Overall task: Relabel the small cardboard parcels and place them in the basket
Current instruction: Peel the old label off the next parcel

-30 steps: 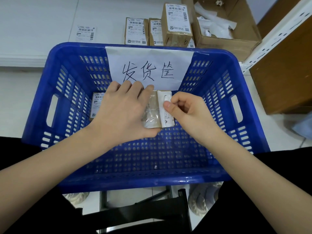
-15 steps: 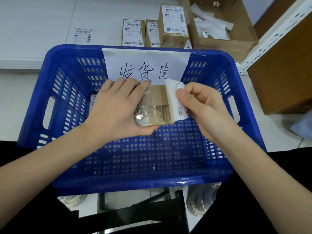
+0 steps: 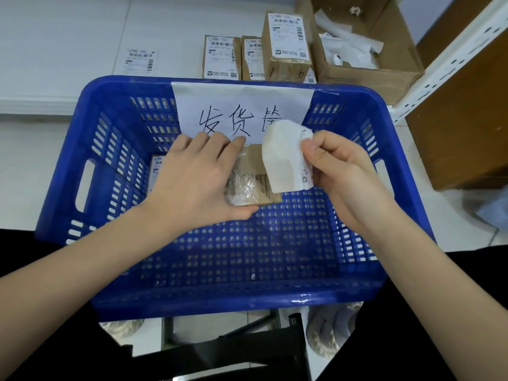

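Beyond our fingertips, past the far rim of the blue basket (image 3: 115, 303), we see three labelled parcels (image 3: 286, 45) standing side by side, a loose label sheet (image 3: 139, 61) to their left and an open carton (image 3: 395, 70) with crumpled paper to their right. A handwritten paper sign (image 3: 220, 105) hangs over the basket's far wall, and our right hand and the peeled label cover part of its writing. Another labelled parcel (image 3: 157, 169) lies in the basket, mostly hidden behind our left hand (image 3: 192, 182). That hand grips the small cardboard parcel (image 3: 254, 174) above the basket floor, fingers curled over its far edge, thumb under its near edge. Our right hand (image 3: 338, 171) pinches the old label (image 3: 280, 158) between thumb and forefinger; it curls up just right of the parcel, its lower end overlapping the parcel's right edge.
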A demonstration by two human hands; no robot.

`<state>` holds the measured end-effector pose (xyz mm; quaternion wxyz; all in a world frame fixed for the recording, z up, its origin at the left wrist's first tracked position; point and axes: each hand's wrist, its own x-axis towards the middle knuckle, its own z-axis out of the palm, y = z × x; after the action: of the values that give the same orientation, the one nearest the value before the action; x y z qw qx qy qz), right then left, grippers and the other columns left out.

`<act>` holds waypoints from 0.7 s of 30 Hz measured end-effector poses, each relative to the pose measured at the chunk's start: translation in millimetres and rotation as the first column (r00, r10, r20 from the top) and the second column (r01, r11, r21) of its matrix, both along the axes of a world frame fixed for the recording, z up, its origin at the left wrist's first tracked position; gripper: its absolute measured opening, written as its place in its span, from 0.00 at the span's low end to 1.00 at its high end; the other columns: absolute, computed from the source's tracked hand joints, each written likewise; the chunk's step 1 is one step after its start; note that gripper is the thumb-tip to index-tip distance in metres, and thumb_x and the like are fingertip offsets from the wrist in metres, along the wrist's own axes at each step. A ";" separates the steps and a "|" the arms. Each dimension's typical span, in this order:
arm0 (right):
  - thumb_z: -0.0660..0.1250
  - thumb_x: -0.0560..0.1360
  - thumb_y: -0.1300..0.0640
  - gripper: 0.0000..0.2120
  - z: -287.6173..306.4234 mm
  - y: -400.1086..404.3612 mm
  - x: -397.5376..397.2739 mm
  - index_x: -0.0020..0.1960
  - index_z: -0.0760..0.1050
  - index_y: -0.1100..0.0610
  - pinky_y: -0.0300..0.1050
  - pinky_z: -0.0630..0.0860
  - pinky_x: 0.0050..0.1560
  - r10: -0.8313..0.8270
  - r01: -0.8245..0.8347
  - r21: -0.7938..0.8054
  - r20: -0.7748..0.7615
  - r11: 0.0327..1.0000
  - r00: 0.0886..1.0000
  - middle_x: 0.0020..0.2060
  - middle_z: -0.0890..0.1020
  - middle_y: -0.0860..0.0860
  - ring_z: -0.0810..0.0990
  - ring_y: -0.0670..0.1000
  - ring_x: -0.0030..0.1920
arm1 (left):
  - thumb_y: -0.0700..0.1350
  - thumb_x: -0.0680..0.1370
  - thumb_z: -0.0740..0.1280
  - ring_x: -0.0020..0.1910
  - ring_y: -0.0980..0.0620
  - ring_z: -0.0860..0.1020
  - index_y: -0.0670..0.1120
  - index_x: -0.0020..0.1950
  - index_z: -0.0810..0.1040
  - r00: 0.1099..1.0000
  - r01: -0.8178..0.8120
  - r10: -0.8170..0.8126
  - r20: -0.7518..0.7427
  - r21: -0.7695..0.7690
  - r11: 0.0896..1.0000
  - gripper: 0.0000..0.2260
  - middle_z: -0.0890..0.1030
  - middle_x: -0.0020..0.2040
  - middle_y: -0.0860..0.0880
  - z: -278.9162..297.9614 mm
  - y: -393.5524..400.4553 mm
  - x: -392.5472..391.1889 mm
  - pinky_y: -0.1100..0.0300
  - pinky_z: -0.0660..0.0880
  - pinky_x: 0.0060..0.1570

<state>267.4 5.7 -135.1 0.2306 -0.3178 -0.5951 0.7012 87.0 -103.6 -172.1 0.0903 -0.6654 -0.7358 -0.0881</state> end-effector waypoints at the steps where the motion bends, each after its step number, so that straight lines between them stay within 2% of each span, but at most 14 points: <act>1: 0.64 0.74 0.54 0.09 -1.0 -1.2 -1.1 0.38 0.73 0.59 0.38 0.74 0.39 0.013 -0.013 -0.007 0.009 1.000 1.000 0.35 0.76 0.54 0.75 0.50 0.36 | 0.70 0.62 0.61 0.43 0.41 0.78 0.37 0.63 0.75 1.000 0.002 -0.002 0.003 0.004 1.000 0.43 0.80 0.49 0.42 0.2 0.2 0.3 0.48 0.72 0.45; 4: 0.66 0.77 0.55 0.10 -4.7 -6.7 -5.1 0.39 0.73 0.59 0.41 0.73 0.40 0.039 -0.040 0.025 0.069 0.999 0.997 0.35 0.76 0.56 0.74 0.52 0.36 | 0.70 0.63 0.62 0.43 0.41 0.78 0.38 0.63 0.76 1.000 -0.012 0.011 0.008 0.037 0.999 0.42 0.80 0.49 0.42 2.5 1.2 0.2 0.48 0.71 0.44; 6: 0.64 0.78 0.58 0.10 -6.9 -9.7 -8.1 0.38 0.73 0.58 0.42 0.71 0.39 0.010 -0.020 0.090 0.114 0.996 0.993 0.32 0.77 0.52 0.73 0.52 0.35 | 0.69 0.63 0.64 0.43 0.41 0.78 0.38 0.63 0.76 1.000 -0.015 0.015 0.000 0.057 0.998 0.41 0.80 0.49 0.43 4.1 1.8 0.4 0.49 0.71 0.44; 8: 0.64 0.79 0.60 0.10 -7.7 -10.1 -10.4 0.38 0.74 0.57 0.39 0.72 0.36 -0.056 0.035 0.144 0.148 0.989 0.987 0.29 0.78 0.48 0.74 0.48 0.32 | 0.69 0.63 0.64 0.43 0.41 0.78 0.38 0.63 0.76 1.000 -0.013 0.014 -0.002 0.062 0.998 0.41 0.80 0.49 0.43 5.6 0.6 0.2 0.49 0.71 0.44; 10: 0.64 0.78 0.60 0.10 -7.9 -9.5 -11.4 0.38 0.74 0.58 0.34 0.73 0.31 -0.115 0.080 0.193 0.175 0.978 0.978 0.31 0.78 0.52 0.75 0.45 0.32 | 0.70 0.64 0.62 0.44 0.41 0.78 0.38 0.63 0.76 1.000 -0.019 0.018 0.016 0.058 0.998 0.41 0.80 0.49 0.42 7.5 -0.6 -0.4 0.48 0.71 0.45; 12: 0.65 0.78 0.60 0.10 -9.4 -8.5 -10.9 0.38 0.75 0.59 0.34 0.72 0.29 -0.157 0.098 0.270 0.207 0.958 0.966 0.33 0.77 0.62 0.74 0.47 0.31 | 0.70 0.64 0.60 0.44 0.40 0.78 0.39 0.63 0.76 0.999 -0.027 0.025 0.026 0.051 0.998 0.42 0.80 0.50 0.42 9.4 -0.9 -0.7 0.48 0.71 0.45; 14: 0.66 0.77 0.59 0.10 -13.4 -7.6 -10.2 0.38 0.75 0.58 0.40 0.73 0.29 -0.194 0.101 0.357 0.236 0.929 0.952 0.35 0.78 0.65 0.74 0.51 0.31 | 0.70 0.64 0.60 0.44 0.40 0.78 0.38 0.64 0.75 0.999 -0.031 0.030 0.019 0.049 0.998 0.42 0.80 0.50 0.42 10.2 -1.1 -0.6 0.48 0.71 0.46; 16: 0.67 0.77 0.58 0.09 -17.5 -8.0 -9.9 0.37 0.77 0.56 0.46 0.75 0.33 -0.234 0.097 0.436 0.272 0.895 0.933 0.32 0.79 0.59 0.75 0.55 0.32 | 0.70 0.64 0.60 0.44 0.41 0.78 0.40 0.67 0.73 0.999 -0.036 0.035 0.014 0.053 0.998 0.42 0.80 0.49 0.42 10.3 -1.7 0.3 0.48 0.71 0.45; 19: 0.69 0.76 0.56 0.09 -20.8 -10.5 -10.2 0.37 0.77 0.53 0.39 0.74 0.35 -0.290 0.104 0.519 0.291 0.849 0.912 0.29 0.78 0.46 0.75 0.44 0.31 | 0.69 0.64 0.60 0.44 0.41 0.77 0.50 0.72 0.66 1.000 -0.014 0.013 0.020 0.053 0.999 0.41 0.79 0.48 0.43 8.8 -2.8 1.3 0.48 0.70 0.47; 21: 0.69 0.75 0.55 0.08 -21.8 -12.5 -10.3 0.37 0.75 0.52 0.36 0.73 0.35 -0.328 0.126 0.552 0.285 0.825 0.900 0.29 0.78 0.45 0.75 0.43 0.31 | 0.69 0.65 0.60 0.44 0.40 0.76 0.55 0.72 0.64 1.000 0.013 -0.013 0.003 0.045 0.999 0.38 0.78 0.49 0.41 7.1 -3.0 1.0 0.47 0.71 0.47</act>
<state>257.1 -6.7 -157.0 0.2755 -0.4389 -0.7515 0.4084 88.0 -106.6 -165.0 0.1036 -0.6677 -0.7295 -0.1061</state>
